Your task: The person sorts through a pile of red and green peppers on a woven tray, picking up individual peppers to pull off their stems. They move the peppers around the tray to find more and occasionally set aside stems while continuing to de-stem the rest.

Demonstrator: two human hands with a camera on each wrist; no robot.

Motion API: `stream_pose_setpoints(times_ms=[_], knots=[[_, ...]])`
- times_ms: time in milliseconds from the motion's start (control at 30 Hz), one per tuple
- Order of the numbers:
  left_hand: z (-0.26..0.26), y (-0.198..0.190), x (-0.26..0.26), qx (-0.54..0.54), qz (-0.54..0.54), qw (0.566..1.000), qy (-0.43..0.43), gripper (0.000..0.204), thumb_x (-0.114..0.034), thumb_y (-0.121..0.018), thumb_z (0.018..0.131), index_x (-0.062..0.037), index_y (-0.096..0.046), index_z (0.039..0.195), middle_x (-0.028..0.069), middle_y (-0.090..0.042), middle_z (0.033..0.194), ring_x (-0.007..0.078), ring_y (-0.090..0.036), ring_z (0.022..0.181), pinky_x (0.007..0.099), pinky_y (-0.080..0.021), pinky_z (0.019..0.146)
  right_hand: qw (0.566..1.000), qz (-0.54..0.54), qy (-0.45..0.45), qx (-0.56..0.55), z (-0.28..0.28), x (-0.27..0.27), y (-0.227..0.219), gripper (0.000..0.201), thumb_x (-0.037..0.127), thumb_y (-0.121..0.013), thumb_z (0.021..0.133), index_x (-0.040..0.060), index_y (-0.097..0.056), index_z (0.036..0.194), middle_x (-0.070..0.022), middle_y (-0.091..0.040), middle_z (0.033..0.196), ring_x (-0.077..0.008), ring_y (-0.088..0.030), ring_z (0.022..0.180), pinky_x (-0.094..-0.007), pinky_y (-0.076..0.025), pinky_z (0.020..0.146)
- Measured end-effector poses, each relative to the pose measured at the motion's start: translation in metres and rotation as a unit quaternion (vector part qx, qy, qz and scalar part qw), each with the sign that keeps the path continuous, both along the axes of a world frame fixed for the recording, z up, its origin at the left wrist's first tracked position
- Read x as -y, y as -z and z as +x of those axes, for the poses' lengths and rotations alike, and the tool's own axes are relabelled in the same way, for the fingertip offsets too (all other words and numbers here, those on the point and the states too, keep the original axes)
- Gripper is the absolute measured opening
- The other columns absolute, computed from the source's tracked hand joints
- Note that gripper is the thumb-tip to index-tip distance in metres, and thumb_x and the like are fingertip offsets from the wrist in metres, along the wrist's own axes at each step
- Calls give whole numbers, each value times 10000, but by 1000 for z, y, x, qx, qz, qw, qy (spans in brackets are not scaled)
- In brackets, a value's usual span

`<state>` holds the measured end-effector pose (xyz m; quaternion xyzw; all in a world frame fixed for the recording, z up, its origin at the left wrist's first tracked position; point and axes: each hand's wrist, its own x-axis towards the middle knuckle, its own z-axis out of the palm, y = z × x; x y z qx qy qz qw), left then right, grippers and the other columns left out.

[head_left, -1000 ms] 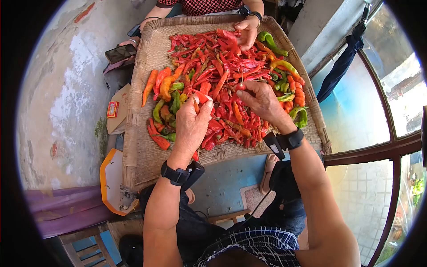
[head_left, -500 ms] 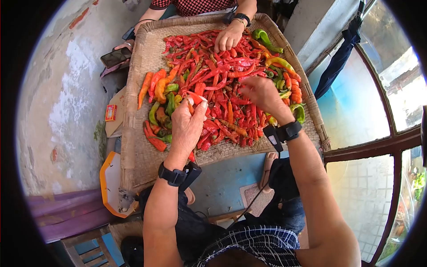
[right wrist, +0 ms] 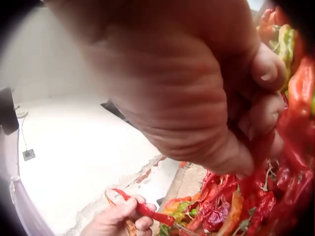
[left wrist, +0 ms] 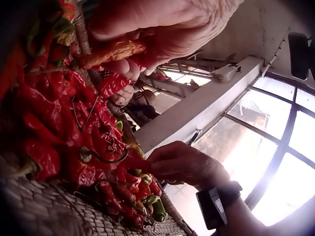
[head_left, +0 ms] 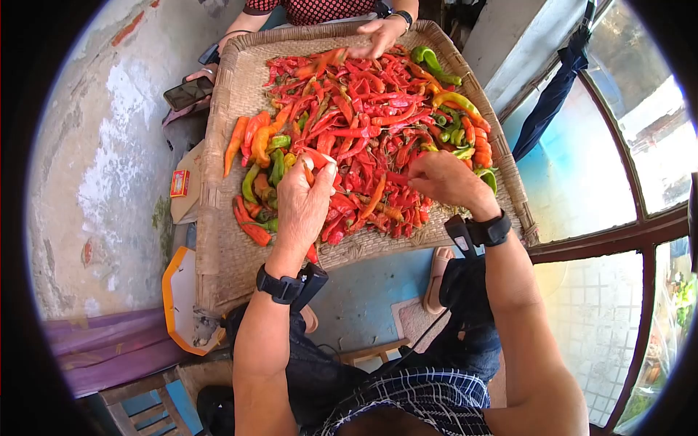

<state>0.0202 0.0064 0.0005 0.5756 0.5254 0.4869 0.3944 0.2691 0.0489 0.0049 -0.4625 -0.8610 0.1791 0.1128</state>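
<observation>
My left hand point(head_left: 302, 207) grips a red chilli pepper point(right wrist: 150, 212) together with a wrinkled orange one point(left wrist: 110, 53), above the near left part of a big heap. With thumb and fingers my right hand point(head_left: 452, 178) pinches another red chilli pepper point(head_left: 396, 177) at the heap's right side; its far end merges with the peppers around it. The heap of red chilli peppers point(head_left: 363, 109) covers the middle of a woven tray point(head_left: 211, 240). Orange and green peppers point(head_left: 278, 168) lie along its left side, and more green ones point(head_left: 429, 62) along the right.
Across the tray, another person's hand point(head_left: 382, 36) is over the far edge; their other hand is beside a phone point(head_left: 189, 93). A small red box point(head_left: 180, 183) lies left of the tray. A folded umbrella point(head_left: 550, 105) hangs by the window at right.
My right hand has come down and nearer across the heap, and now pinches a red pepper. The other person's hand touched the heap, then drew back. My left hand keeps its hold.
</observation>
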Motion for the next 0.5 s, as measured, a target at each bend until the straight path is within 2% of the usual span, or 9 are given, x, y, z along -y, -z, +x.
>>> stream_pose_setpoints(times_ms=[33, 100, 133, 233, 267, 300, 367, 400, 500], knots=[[0, 0, 0, 5, -1, 1000, -2, 158, -193, -536, 941, -45, -585, 964, -14, -559, 766, 52, -515, 633, 204, -445, 571, 1000, 1, 0, 0, 5, -1, -3, 157, 179, -640, 767, 47, -670, 848, -143, -636, 735, -316, -615, 696, -408, -475, 623], [1, 2, 2, 9, -3, 1000, -4, 156, -193, -536, 941, -46, -585, 962, -13, -560, 766, 52, -515, 630, 206, -444, 569, 997, -69, 26, -1, 12, -2, -16, 144, 162, -631, 779, 31, -663, 830, -129, -629, 699, -256, -608, 631, -369, -472, 596], [1, 2, 2, 9, -2, 1000, 0, 154, -190, -536, 941, -46, -585, 964, -13, -561, 770, 51, -515, 629, 208, -444, 566, 996, -67, 36, -34, 14, -3, -22, 140, 145, -625, 792, 11, -655, 820, -102, -616, 656, -184, -579, 581, -324, -458, 563], [1, 3, 1, 4, 1, 1000, 6, 151, -187, -535, 942, -46, -584, 970, -13, -564, 777, 49, -515, 627, 208, -442, 560, 990, -50, 81, -102, 15, -7, -28, 136, 142, -634, 799, 9, -654, 819, -74, -604, 633, -150, -554, 558, -299, -439, 536], [1, 3, 0, -1, 0, 1000, 6, 151, -185, -535, 943, -46, -584, 974, -14, -566, 780, 48, -515, 626, 207, -442, 558, 990, -36, 87, -109, 14, -9, -28, 153, 147, -620, 775, 0, -652, 799, -124, -615, 653, -211, -588, 578, -332, -464, 564], [2, 2, 0, -2, -1, 1000, 6, 151, -185, -535, 943, -46, -584, 974, -14, -566, 780, 48, -515, 626, 207, -442, 558, 989, -37, 87, -110, 14, -11, -28, 153, 147, -620, 775, 0, -652, 799, -124, -615, 653, -211, -588, 578, -332, -464, 564], [3, 2, 0, 14, 12, 1000, -9, 145, -152, -557, 916, -13, -584, 946, 18, -570, 723, 88, -541, 604, 250, -463, 577, 985, -89, 45, -143, 13, -15, -27, 150, 145, -622, 796, -3, -647, 804, -75, -606, 637, -163, -559, 561, -311, -443, 543], [4, 2, 0, 14, 11, 1000, -9, 145, -152, -557, 916, -13, -584, 946, 18, -570, 723, 88, -541, 604, 250, -463, 577, 985, -90, 45, -142, 11, -14, -28, 150, 145, -622, 796, -3, -647, 804, -75, -606, 637, -163, -559, 561, -311, -443, 543], [3, 1, -1, 11, 0, 1000, -14, 144, -151, -557, 916, -13, -585, 947, 20, -574, 724, 88, -541, 603, 249, -462, 577, 955, -164, 56, -242, 7, -14, -28, 149, 143, -622, 830, -3, -644, 814, -4, -573, 622, -105, -524, 554, -283, -419, 520]])
